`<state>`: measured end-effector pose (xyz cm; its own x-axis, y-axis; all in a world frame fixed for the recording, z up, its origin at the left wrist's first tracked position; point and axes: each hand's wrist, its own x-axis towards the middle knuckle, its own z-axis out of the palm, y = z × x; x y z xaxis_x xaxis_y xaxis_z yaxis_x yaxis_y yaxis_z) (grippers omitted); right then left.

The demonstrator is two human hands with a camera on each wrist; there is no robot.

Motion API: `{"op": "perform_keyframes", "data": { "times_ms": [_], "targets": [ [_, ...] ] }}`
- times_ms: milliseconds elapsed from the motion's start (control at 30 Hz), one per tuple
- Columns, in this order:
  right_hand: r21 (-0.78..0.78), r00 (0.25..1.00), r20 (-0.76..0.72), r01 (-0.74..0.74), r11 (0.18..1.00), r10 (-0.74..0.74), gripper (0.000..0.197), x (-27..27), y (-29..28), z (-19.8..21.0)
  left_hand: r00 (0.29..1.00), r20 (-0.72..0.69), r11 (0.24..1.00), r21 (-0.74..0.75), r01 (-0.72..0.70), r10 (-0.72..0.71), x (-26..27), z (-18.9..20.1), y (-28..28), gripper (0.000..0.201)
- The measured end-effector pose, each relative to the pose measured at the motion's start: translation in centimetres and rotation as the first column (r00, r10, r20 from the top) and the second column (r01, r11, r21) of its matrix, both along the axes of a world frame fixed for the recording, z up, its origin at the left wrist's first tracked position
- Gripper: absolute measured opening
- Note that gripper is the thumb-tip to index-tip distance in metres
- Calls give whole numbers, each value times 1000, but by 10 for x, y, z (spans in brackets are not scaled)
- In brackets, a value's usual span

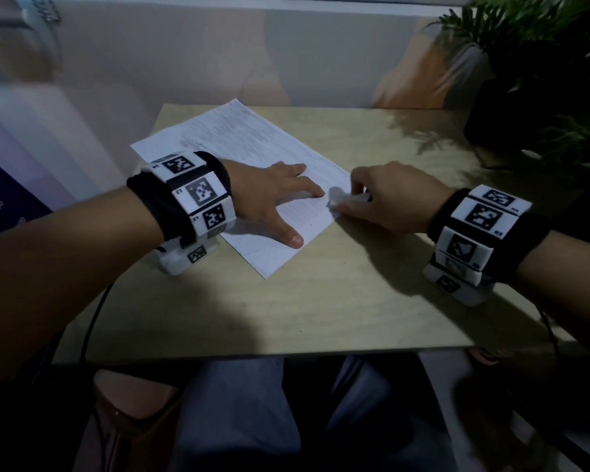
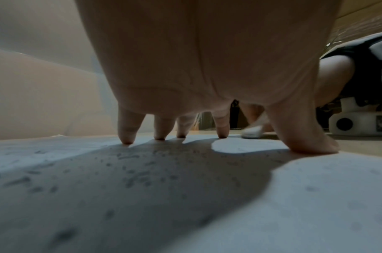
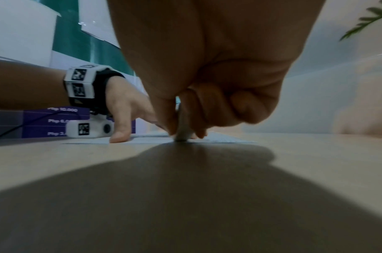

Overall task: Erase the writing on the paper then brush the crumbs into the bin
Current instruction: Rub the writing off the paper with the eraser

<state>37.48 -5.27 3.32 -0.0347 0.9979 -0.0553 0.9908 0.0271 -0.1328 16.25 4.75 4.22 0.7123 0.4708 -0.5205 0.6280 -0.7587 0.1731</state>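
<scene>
At the right edge of the white printed paper sheet (image 1: 252,158), the fingertips (image 3: 200,135) of the right hand (image 1: 394,199) are curled together and pinch a small white eraser (image 1: 336,199), whose lower end touches the sheet. At nine o'clock from the eraser, the fingers (image 2: 127,126) of the left hand (image 1: 273,195) are spread apart and straight, tips pressed on the paper, thumb (image 1: 292,235) splayed toward six o'clock. Dark eraser crumbs (image 2: 133,171) lie scattered on the sheet beneath the left palm. The paper lies askew on the pale wooden table (image 1: 355,294), toward its ten o'clock corner. A green potted plant (image 1: 542,73) stands at two o'clock. Both wrists bear white marker-tagged bands (image 1: 193,192).
</scene>
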Motion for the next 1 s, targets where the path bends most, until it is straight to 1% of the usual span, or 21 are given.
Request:
{"op": "perform_keyframes", "data": {
  "times_ms": [33, 67, 100, 167, 200, 267, 333, 367, 433, 500, 533, 567, 600, 667, 700, 767, 833, 867, 900, 967, 1000],
  "targets": [
    [32, 999, 44, 21, 999, -23, 48, 1, 1, 0, 1000, 1, 1000, -3, -1, 1, 0, 0, 0, 98],
    [49, 999, 54, 5, 999, -7, 47, 1, 1, -1, 1000, 0, 1000, -5, 1, -1, -1, 0, 1, 98],
    [40, 998, 35, -44, 998, 42, 48, -1, -1, -1, 1000, -3, 1000, -5, 4, -4, -1, 0, 1, 98],
    [-38, 985, -58, -164, 986, 162, 49, -6, -6, -2, 1000, -8, 1000, -6, 10, -10, -1, 0, 1, 99],
    [-73, 979, -99, -186, 980, 178, 50, -8, -7, -1, 1000, -9, 1000, -5, 10, -10, -1, 0, 1, 100],
    [-76, 989, -93, -121, 990, 114, 50, -3, -4, -1, 1000, -13, 1000, -6, 7, -7, 0, 2, -1, 99],
    [-14, 1000, 0, -20, 1000, 20, 48, 1, 1, 0, 1000, -16, 1000, -5, 2, -2, 0, 3, -1, 98],
    [23, 999, 41, -7, 1000, 6, 48, 1, 1, 0, 1000, -17, 1000, -3, 3, -3, 0, 3, -1, 98],
    [56, 997, 45, -71, 996, 68, 49, -4, -4, -1, 1000, -9, 1000, -3, 7, -7, -1, 3, -2, 98],
    [-13, 985, -21, -174, 985, 174, 48, -11, -11, -2, 1000, -2, 1000, -8, 0, 0, -1, 3, -3, 98],
    [-46, 982, -49, -186, 982, 183, 48, -12, -13, -2, 1000, -1, 1000, -9, -5, 5, -2, 3, -3, 98],
    [-49, 987, -49, -155, 987, 153, 49, -11, -12, -2, 1000, -3, 1000, -9, -8, 7, -2, 3, -3, 98],
    [-28, 996, -24, -89, 996, 88, 50, -8, -9, -1, 1000, -6, 1000, -8, -7, 7, -2, 3, -3, 98],
    [41, 998, 56, 21, 999, -24, 52, -2, -5, 0, 1000, -10, 1000, -7, -5, 5, -2, 3, -3, 97],
    [66, 997, 75, 14, 998, -19, 51, -3, -5, 0, 1000, -9, 1000, -7, -5, 5, -2, 3, -3, 97],
    [51, 995, 49, -91, 994, 89, 47, -12, -10, -2, 1000, -4, 1000, -7, -4, 4, -2, 5, -5, 97],
    [-10, 983, -17, -183, 983, 183, 42, -21, -15, -3, 1000, 1, 1000, -11, -6, 6, -2, 5, -5, 98],
    [-21, 984, -33, -176, 984, 176, 43, -22, -14, -2, 1000, 1, 1000, -11, -4, 4, -1, 5, -5, 98],
    [-12, 991, -24, -128, 992, 128, 44, -21, -12, -1, 1000, -1, 1000, -8, -2, 2, 0, 5, -5, 99],
    [35, 999, 40, -5, 999, 4, 46, -17, -7, 2, 1000, -2, 1000, -2, 0, 0, 0, 5, -6, 98],
    [57, 997, 73, 9, 998, -13, 45, -18, -7, 2, 1000, 0, 1000, -2, 0, 0, 0, 5, -6, 98]
  ]
}}
